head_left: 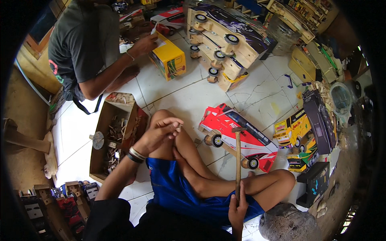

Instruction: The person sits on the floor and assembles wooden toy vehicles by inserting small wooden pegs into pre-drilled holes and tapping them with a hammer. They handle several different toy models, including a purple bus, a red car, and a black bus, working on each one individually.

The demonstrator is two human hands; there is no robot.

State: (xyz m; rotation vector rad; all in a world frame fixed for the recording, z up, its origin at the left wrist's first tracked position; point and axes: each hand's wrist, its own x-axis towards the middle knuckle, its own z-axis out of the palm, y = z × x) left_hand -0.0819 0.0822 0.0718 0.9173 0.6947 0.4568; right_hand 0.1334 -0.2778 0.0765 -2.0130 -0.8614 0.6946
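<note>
My left hand (165, 130) is raised over my left knee, thumb and fingertips pinched together. A tiny pale bit seems to show at the fingertips, too small to name. My right hand (238, 207) is wrapped around the lower handle of a hammer (238, 160), which stands nearly upright, head at the top. Just beyond my crossed legs, behind the hammer, rests a red and white toy bus (245, 134) with black wheels on a wooden base. Left of my left knee is an open wooden box (105, 150) full of small wood scraps.
A co-worker (86, 48) squats at the far left, one hand by a yellow toy box body (171, 60). A large wooden toy bus (225, 44) lies on its side, wheels showing. Yellow toy trucks (297, 128) stand at right, and a grey stone (287, 225) sits by my right knee.
</note>
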